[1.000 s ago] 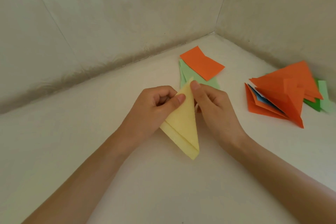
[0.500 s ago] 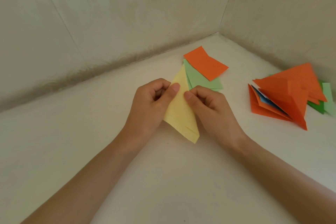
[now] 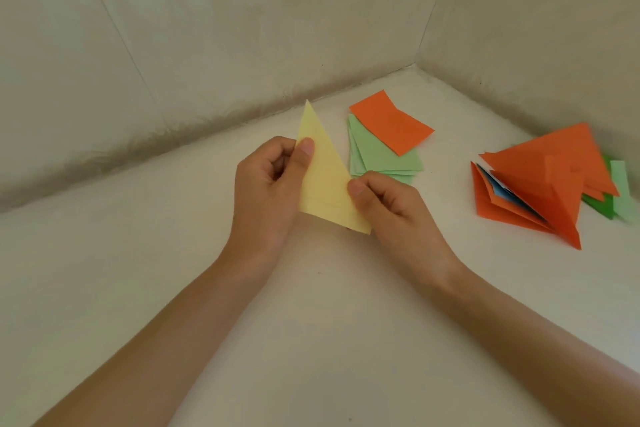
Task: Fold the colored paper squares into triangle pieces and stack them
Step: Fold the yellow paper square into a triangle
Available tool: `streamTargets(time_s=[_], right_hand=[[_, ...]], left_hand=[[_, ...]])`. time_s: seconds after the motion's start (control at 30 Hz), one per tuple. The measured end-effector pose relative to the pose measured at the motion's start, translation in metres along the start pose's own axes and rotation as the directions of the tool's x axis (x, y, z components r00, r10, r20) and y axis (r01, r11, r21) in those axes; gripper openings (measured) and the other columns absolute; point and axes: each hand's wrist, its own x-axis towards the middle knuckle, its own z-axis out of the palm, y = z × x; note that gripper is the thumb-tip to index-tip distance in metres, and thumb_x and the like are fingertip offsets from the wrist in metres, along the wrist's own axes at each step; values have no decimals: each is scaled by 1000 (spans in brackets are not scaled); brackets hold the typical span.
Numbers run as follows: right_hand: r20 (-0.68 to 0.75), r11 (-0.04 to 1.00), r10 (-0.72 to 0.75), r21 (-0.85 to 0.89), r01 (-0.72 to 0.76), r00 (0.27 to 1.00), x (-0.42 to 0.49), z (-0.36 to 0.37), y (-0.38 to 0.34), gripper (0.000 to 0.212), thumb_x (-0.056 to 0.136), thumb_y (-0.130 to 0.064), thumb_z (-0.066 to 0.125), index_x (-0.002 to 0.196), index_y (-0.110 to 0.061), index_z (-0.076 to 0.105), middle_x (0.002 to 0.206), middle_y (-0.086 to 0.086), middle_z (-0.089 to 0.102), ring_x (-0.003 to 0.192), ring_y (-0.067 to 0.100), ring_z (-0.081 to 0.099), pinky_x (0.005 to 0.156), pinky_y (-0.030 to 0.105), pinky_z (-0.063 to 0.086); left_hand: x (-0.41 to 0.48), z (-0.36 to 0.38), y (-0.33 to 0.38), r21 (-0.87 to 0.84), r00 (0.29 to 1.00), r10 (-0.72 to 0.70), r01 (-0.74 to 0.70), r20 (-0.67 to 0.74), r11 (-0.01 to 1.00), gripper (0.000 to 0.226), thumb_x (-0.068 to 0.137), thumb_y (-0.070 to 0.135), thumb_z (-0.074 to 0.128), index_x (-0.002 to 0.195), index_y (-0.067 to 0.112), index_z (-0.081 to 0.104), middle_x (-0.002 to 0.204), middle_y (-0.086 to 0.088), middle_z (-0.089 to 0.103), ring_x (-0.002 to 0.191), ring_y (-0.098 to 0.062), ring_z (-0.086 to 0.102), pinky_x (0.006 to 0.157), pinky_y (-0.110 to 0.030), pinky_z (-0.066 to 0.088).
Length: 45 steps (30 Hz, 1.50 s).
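Both hands hold one yellow paper triangle above the white surface, its sharp tip pointing up and away toward the wall. Left hand grips the triangle's left edge: thumb laid flat on the front face, other fingers curled behind the paper. Right hand pinches the right edge near the lower corner, thumb tip on the front, curled fingers behind (exact contact behind the paper hidden). Faint crease lines run across the yellow face. Just beyond the right hand lies a stack of light green squares, fanned slightly, with an orange sheet lying on its far part. Well apart to the right sits a pile of folded orange triangles with blue paper showing between layers, and green pieces tucked under its far side. Pale walls meet in a corner behind.
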Motion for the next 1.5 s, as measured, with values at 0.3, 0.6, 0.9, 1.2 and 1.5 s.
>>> streamTargets(time_s=[0.3, 0.6, 0.9, 1.2, 1.5], right_hand=[[-36, 997, 26, -78, -29, 999, 4, -8, 5, 29, 97, -23, 50, 71, -11, 57, 60, -15, 52, 61, 0, 44, 59, 13, 32], [263, 462, -567, -683, 566, 780, 12, -30, 16, 37, 86, -42, 60, 109, -13, 65, 110, 2, 61, 102, 22, 48, 86, 35, 40], [377, 116, -632, -818, 564, 677, 15, -28, 24, 8, 77, 0, 71, 80, -8, 69, 78, 6, 64, 74, 31, 59, 65, 38, 42], [435, 320, -494, -714, 623, 753, 3, -39, 31, 20, 93, -19, 54, 95, -6, 70, 97, 8, 67, 84, 29, 60, 70, 40, 46], [357, 741, -306, -493, 456, 883, 11, -48, 29, 28, 86, -36, 56, 88, -14, 72, 102, -6, 63, 97, 9, 52, 88, 20, 39]], left_hand=[[5, -4, -1, 31, 995, -100, 101, -24, 994, 27, 94, 21, 57, 69, 13, 56, 65, -4, 43, 63, -13, 36, 54, -24, 27], [7, -17, 0, 175, 963, -265, 253, 44, 951, 25, 92, 26, 59, 73, 11, 63, 43, 12, 45, 42, -6, 38, 42, -20, 30], [0, -18, -4, 786, 987, 143, -145, 73, 601, 45, 86, 27, 67, 127, 15, 52, 117, -4, 55, 106, -23, 50, 86, -29, 35], [-33, -14, -9, 698, 798, 198, -596, 569, 396, 30, 88, 27, 40, 84, 15, 67, 84, 2, 63, 66, -19, 58, 60, -27, 43], [-36, -18, -10, 659, 793, 203, -595, 574, 460, 26, 88, 32, 46, 91, 21, 70, 99, 5, 63, 84, -12, 55, 63, -19, 38]])
